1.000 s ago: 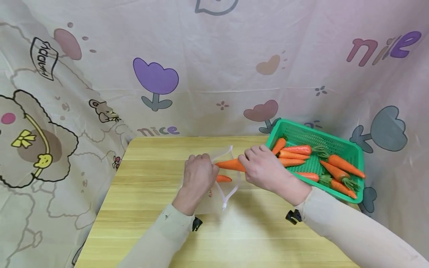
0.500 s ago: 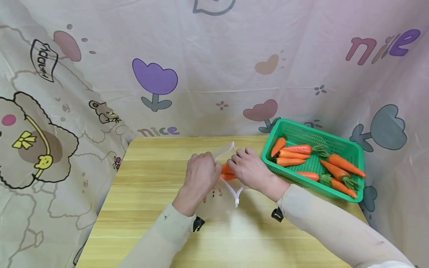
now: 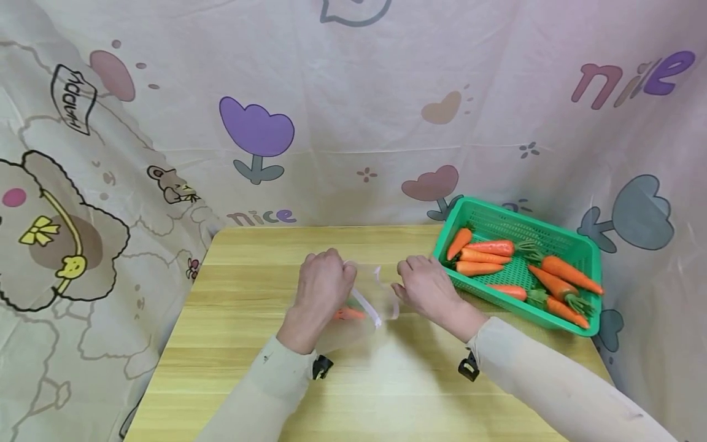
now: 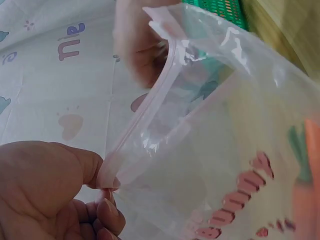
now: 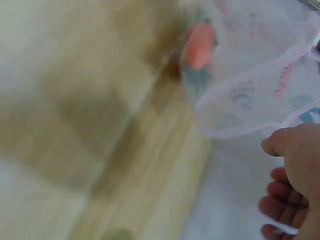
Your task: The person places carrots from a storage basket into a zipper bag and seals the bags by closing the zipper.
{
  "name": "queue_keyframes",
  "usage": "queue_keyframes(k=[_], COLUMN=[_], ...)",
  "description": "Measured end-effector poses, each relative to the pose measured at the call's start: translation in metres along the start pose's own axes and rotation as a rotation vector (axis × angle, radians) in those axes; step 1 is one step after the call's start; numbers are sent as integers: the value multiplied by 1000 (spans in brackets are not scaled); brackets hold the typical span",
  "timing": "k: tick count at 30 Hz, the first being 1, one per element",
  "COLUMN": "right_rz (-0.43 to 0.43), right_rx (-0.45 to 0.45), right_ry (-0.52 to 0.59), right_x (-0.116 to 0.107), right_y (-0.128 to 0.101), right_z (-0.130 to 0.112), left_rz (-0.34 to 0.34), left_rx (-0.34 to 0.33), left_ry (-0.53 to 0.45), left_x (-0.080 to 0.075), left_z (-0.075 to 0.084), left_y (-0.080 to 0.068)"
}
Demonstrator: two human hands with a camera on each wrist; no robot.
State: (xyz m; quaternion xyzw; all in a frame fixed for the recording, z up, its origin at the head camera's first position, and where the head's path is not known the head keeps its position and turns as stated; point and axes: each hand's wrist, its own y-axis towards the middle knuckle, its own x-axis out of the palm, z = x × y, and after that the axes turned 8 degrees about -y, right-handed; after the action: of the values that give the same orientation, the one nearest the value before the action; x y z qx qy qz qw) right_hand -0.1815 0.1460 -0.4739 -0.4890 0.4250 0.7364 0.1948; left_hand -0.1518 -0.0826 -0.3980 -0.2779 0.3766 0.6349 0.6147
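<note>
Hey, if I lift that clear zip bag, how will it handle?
Probably floppy: the clear zip bag creases where the left hand pinches its edge. Most weight would likely hang away from that edge, where an orange carrot shows. It may feel slick, given its shiny glints.

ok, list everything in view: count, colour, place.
Cloth: count unclear, pale with coloured prints, behind and beside the table
Table: 1, light wood-grain, below the hands
Basket: 1, green, table's back right
Loose carrots: 8 visible, orange, some green-topped, in the basket
Bag: 1, clear, pinkish zip edge, red lettering, centre
Bagged carrot: at least 1, orange, inside the bag
Wrist devices: 2, black, one per wrist
Sleeves: 2, off-white, on the forearms
Left hand: 1, bare, pinching the bag's rim
Right hand: 1, bare, beside the bag's mouth
</note>
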Motion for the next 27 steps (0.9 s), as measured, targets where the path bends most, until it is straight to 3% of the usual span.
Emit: queue_keyframes(k=[6,8,10,14,19,22,27], right_rz=[-423,-503,-515,-442,-359,-332,-311], right_rx=[250,306,347,426,474,462,442], right_ry=[273,360,440,584,598,556,495], right_x=[11,13,14,10,11,14,19], right_y=[-21,-24,-23,-9,9,14,17], right_z=[-20,-27,-30,-26,-19,-17,-16], left_rz=[6,4,-12,-61,-98,-56,120], left_rx=[5,5,16,62,104,163,269], left_ry=[6,9,30,122,247,325,418], left_x=[1,2,2,3,13,20,29], left_z=[-4,-4,-4,-4,-2,-2,-6], left_y=[0,0,-1,-4,-7,-9,-11])
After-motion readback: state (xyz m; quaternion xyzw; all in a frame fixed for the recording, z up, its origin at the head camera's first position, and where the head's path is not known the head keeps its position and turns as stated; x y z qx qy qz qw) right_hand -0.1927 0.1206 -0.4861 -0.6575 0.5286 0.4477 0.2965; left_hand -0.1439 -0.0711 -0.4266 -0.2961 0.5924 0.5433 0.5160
